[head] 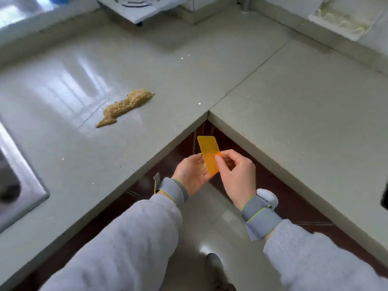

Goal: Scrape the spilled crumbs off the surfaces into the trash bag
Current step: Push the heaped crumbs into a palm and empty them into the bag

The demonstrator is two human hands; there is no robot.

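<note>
Both hands meet off the counter's inner corner, over the floor: the right hand pinches the orange scraper card between thumb and fingers, its grip clamped on the card, while the left hand cups beneath it, fingers loosely curled against its lower end. Farther in, well back from the counter edge, lies one tan crumb heap, with a sink toward the left end. No trash bag shows, so a hasty sweep could drop crumbs on the floor.
</note>
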